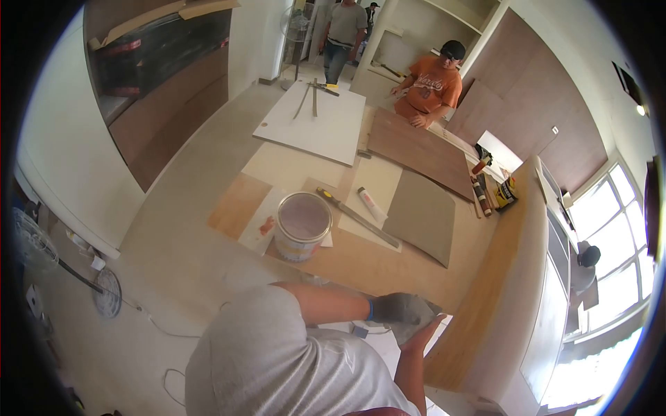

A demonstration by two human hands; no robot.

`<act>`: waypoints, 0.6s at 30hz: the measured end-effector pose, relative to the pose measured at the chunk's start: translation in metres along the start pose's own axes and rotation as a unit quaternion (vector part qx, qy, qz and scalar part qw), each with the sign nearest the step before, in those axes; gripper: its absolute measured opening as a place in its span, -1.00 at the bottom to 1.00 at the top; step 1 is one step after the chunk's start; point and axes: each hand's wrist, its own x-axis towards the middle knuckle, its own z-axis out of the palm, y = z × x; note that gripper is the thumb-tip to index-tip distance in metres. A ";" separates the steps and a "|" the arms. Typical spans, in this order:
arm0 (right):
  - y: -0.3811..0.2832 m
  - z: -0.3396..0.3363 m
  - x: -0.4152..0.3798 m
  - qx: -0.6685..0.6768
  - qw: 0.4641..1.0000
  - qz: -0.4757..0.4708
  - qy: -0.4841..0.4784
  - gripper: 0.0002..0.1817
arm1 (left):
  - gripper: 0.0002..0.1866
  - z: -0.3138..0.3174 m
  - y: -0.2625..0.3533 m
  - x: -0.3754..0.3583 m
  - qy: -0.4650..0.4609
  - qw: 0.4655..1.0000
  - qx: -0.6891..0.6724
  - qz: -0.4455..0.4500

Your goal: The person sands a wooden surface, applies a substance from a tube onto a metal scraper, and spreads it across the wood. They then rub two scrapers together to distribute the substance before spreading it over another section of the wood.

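Note:
My left hand (394,307), in a dark grey glove with a blue cuff, reaches across at the worktable's near edge. It meets my right hand (431,322), whose wrist comes up from below. Grey cloth or glove material overlaps where they touch, and the fingers of both cannot be made out. Beyond them, on the worktable (333,267), stand an open can (303,225) of greyish-pink material, a long flat tool (357,216) with a yellow-and-black end, a white tube (372,205) and a grey sheet (420,216).
Across the table a person in orange (430,87) touches a brown panel (420,151). A white panel (312,121) holds strips and tools. Rolls (481,194) and a yellow-black container (507,193) sit at right, beside a curved wooden edge (485,291). Another person (344,35) stands behind; a fan (31,239) is left.

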 end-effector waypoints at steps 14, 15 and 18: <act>0.006 0.014 0.003 0.013 0.998 0.055 0.000 0.05 | -0.62 -0.041 0.027 -0.006 -0.060 0.996 0.052 -0.048; 0.006 0.009 0.009 -0.001 0.999 0.044 -0.012 0.05 | -0.64 -0.025 0.005 -0.016 -0.067 0.991 0.112 0.030; -0.006 0.005 -0.008 0.146 0.975 0.134 0.103 0.01 | -0.68 -0.033 -0.012 -0.007 -0.058 0.995 0.043 0.063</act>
